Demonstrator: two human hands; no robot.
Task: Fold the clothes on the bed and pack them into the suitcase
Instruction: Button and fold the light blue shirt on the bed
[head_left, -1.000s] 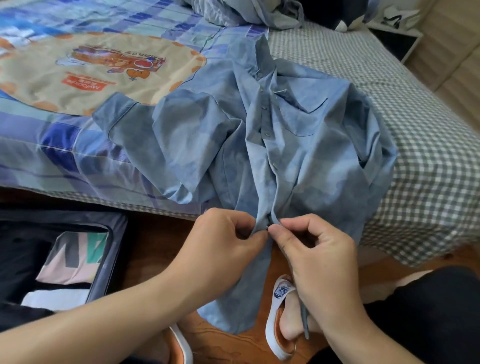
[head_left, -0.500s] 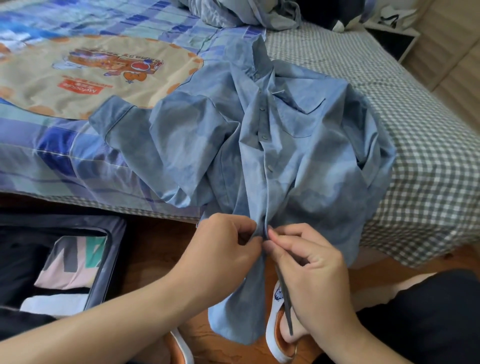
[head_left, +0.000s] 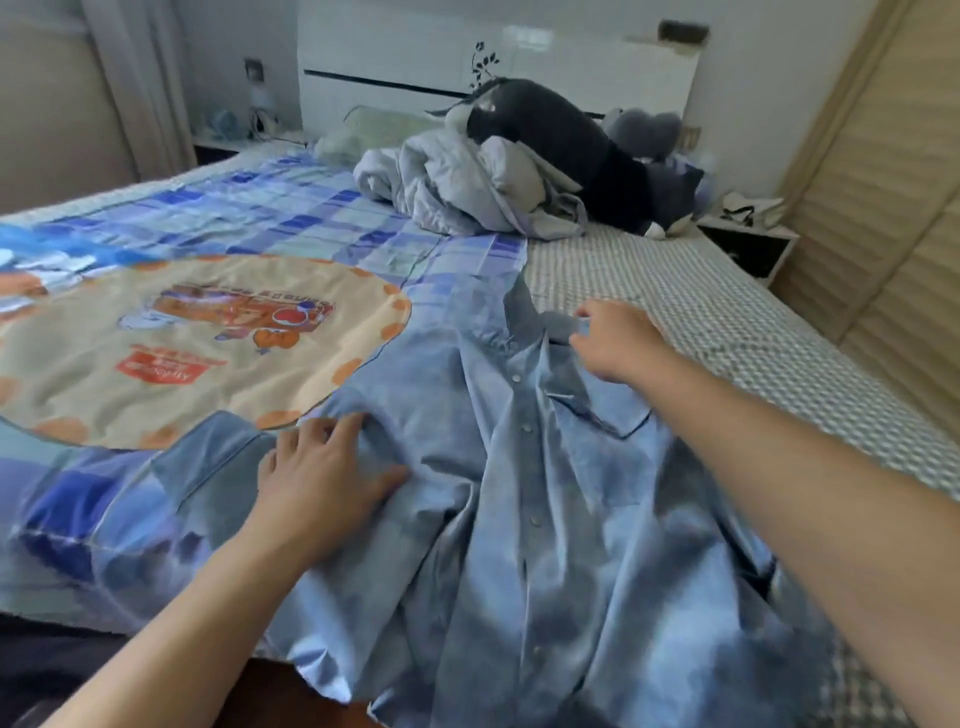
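Observation:
A light blue button-up shirt (head_left: 545, 493) lies face up on the bed, buttoned down the front, its hem hanging over the near edge. My left hand (head_left: 322, 483) rests with spread fingers on the shirt's left side, by the sleeve. My right hand (head_left: 618, 338) reaches to the collar and right shoulder, its fingers curled at the fabric there. The suitcase is out of view.
The bed carries a blue checked quilt with a beige cartoon patch (head_left: 182, 343) on the left and a grey gingham sheet (head_left: 753, 338) on the right. A heap of grey bedding (head_left: 467, 192) and a dark plush toy (head_left: 587, 150) lie by the white headboard. A louvred wardrobe (head_left: 893, 218) stands right.
Both hands have left the shirt's lower button placket and moved up onto the shirt, left to the sleeve side, right to the collar. The view has lifted, losing the suitcase and floor.

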